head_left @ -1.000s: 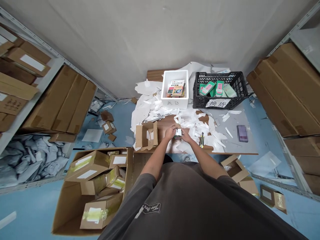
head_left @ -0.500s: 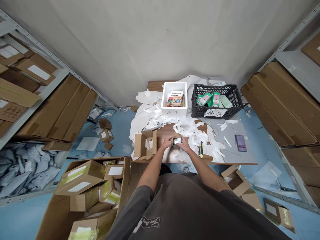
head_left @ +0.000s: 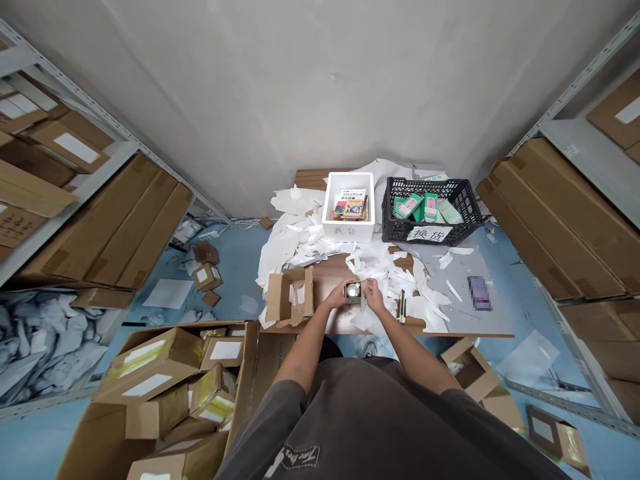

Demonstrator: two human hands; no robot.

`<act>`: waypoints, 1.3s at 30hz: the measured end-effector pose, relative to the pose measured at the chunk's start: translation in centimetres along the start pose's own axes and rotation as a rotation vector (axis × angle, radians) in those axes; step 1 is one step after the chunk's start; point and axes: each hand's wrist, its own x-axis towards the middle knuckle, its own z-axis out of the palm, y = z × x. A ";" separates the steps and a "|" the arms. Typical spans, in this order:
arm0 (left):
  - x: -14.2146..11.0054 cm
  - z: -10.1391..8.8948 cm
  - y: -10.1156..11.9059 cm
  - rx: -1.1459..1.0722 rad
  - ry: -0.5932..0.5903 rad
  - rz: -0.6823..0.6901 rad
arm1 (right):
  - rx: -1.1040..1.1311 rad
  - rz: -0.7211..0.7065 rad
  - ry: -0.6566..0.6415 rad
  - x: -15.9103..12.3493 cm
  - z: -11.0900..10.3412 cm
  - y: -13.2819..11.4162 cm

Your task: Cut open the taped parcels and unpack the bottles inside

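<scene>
Above the table's front edge, a small open box [head_left: 354, 299] is held between my two hands. Inside it shows a round, shiny, silvery thing [head_left: 353, 289], too small to name. My left hand [head_left: 338, 295] grips the box's left side with curled fingers. At the right edge, my right hand [head_left: 373, 294] has its fingers closed on what looks like the box's rim or flap. Left of my hands stands an open cardboard box [head_left: 276, 298] with white paper in it. A yellow and black box cutter [head_left: 401, 307] lies to the right.
Torn white paper [head_left: 280, 243] covers much of the table. Behind stand a white bin [head_left: 347, 233] of books and a black crate [head_left: 470, 217] of green boxes. A large carton [head_left: 85, 433] of parcels is at lower left; a purple pixelated item [head_left: 480, 293] lies right.
My right hand has shifted slightly right to the small box's edge, and the shiny round thing inside now shows clearly. The whole view has dipped a little.
</scene>
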 end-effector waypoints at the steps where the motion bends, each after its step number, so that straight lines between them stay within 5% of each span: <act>1: 0.1 0.1 -0.1 -0.010 0.004 0.001 | -0.017 -0.015 0.036 0.0 0.1 -0.1; 4: 0.2 0.2 -0.3 -0.025 0.002 0.007 | -0.124 -0.112 0.053 0.1 0.3 -0.9; 12: 0.4 -0.2 -0.5 -0.018 -0.013 0.005 | -0.527 -0.137 -0.312 2.8 -0.9 -3.5; 20: 0.7 -0.4 -1.0 0.029 0.016 0.028 | -0.687 -0.235 -0.369 4.1 0.4 -6.3; 24: 0.5 -0.4 -1.2 0.094 0.010 0.033 | -0.658 -0.291 -0.363 2.5 -1.6 -8.2; 29: 0.6 -0.3 -0.5 0.140 0.003 -0.058 | -0.406 -0.397 -0.241 1.6 -6.6 -13.8; 33: 0.0 -2.5 2.3 0.167 -0.043 -0.036 | -0.103 -0.330 -0.195 1.4 -10.6 -18.6; 39: -2.8 -6.7 11.8 0.164 0.211 0.204 | 0.250 -0.229 -0.050 0.3 -12.7 -24.4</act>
